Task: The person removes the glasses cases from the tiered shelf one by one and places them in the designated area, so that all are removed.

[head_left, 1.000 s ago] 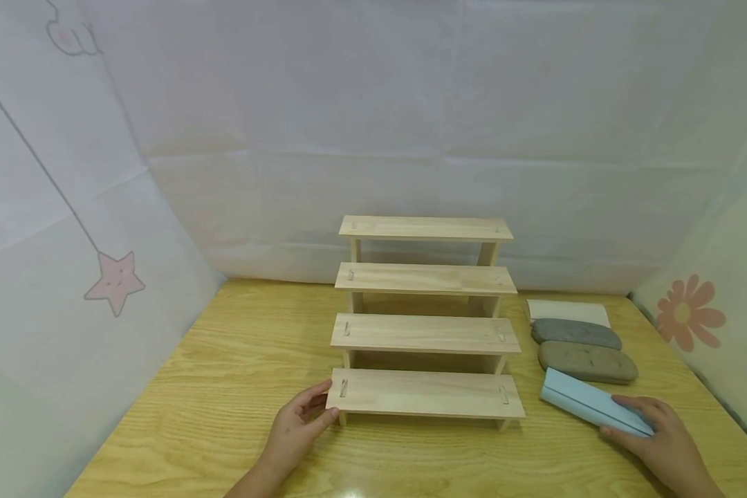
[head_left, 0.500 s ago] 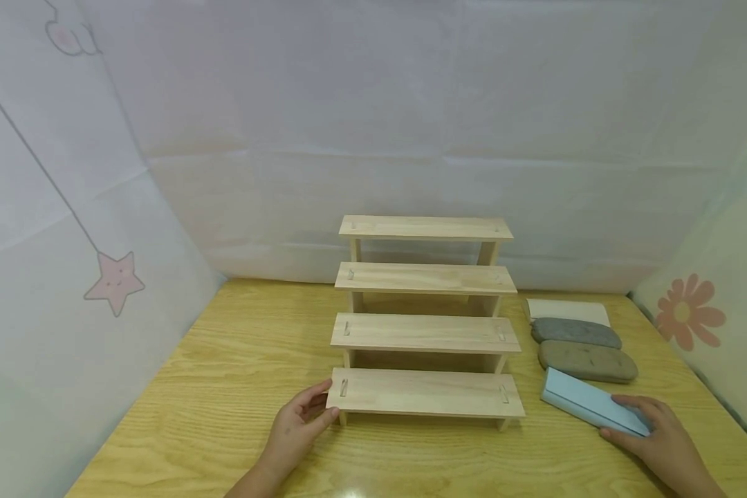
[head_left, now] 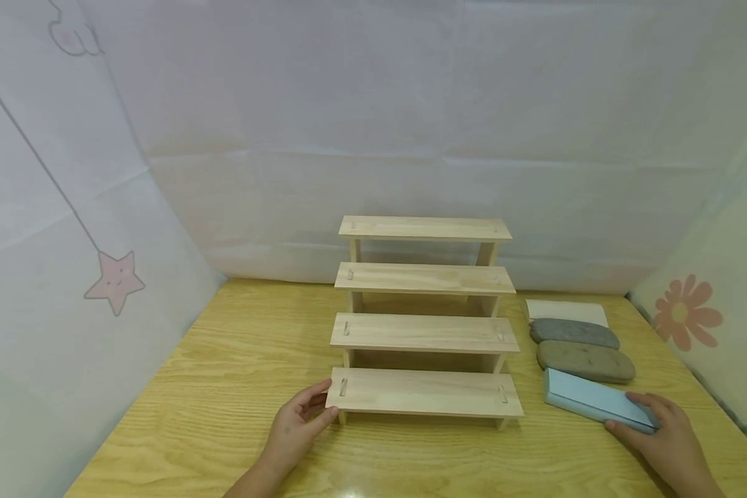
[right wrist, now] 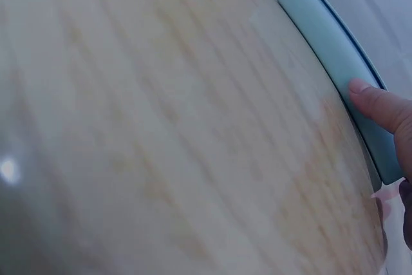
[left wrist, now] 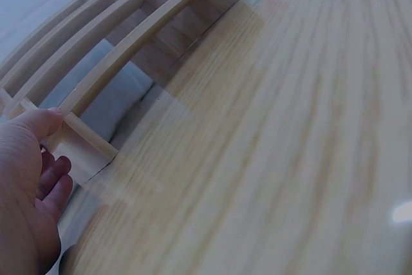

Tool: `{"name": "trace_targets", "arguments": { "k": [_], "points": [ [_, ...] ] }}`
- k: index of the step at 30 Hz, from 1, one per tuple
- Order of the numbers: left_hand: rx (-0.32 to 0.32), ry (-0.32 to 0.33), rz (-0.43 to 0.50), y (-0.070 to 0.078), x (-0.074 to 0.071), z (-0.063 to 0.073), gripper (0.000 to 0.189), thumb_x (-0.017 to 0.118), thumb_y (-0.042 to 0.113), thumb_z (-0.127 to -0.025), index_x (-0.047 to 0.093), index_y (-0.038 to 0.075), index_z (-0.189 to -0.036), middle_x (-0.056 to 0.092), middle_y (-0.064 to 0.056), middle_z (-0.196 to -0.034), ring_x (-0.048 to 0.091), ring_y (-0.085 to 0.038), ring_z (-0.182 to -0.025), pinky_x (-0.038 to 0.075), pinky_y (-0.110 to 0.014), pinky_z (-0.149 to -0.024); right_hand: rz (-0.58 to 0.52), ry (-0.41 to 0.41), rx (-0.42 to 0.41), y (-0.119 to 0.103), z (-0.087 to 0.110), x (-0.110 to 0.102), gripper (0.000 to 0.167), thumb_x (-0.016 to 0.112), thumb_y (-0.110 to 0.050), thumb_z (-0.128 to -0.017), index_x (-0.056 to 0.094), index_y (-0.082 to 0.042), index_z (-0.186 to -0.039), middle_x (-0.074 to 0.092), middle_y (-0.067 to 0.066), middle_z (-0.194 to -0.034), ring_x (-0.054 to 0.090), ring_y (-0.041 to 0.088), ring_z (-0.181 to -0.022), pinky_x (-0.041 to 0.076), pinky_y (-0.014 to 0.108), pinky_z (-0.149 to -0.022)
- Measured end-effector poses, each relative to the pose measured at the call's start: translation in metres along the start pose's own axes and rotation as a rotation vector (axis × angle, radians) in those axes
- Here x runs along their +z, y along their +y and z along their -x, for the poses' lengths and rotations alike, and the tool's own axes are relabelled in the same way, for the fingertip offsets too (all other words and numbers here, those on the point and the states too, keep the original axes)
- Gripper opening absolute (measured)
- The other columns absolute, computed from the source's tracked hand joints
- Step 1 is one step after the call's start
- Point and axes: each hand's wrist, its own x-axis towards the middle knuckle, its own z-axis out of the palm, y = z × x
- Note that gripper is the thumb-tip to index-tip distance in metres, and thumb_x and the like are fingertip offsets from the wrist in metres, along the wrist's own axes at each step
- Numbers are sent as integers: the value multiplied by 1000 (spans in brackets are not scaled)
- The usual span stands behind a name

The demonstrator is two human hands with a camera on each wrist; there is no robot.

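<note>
A four-step pale wooden display stand stands in the middle of the table in the head view. My left hand holds the left end of its lowest shelf between thumb and fingers. In the left wrist view the thumb lies at the shelf's corner, with the other fingers below. To the right of the stand, my right hand grips the right end of a light blue glasses case. The right wrist view shows the thumb against the side of this case, which lies on the table.
Behind the blue case lie an olive-brown glasses case, a grey one and a cream-coloured one, in a row. The wood-grained table is bordered by pale cloth walls at the back and sides.
The blue case has turned slightly, lying more nearly parallel to the row behind it. My right hand has shifted a little to the right with it. The left hand stays on the shelf.
</note>
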Motion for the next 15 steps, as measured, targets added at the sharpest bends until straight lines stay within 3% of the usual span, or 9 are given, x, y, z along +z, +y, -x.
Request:
{"name": "trace_targets", "arguments": {
  "k": [7, 15],
  "points": [
    [1, -2, -5, 0, 0, 0, 49, 77, 12, -84, 61, 4, -129, 64, -12, -125, 63, -9, -104, 51, -13, -89, -66, 2, 59, 1, -3, -1, 89, 72, -42, -88, 32, 16, -142, 32, 46, -139, 29, 63, -124, 30, 73, -97],
    [9, -3, -2, 1, 0, 0, 49, 77, 12, -84, 61, 3, -129, 64, -13, -125, 62, -6, -103, 50, -11, -88, -145, -90, 160, 2, -10, -2, 103, 66, -49, -91, 9, 13, -150, 15, 45, -149, 18, 64, -133, 22, 74, -105]
  ]
}}
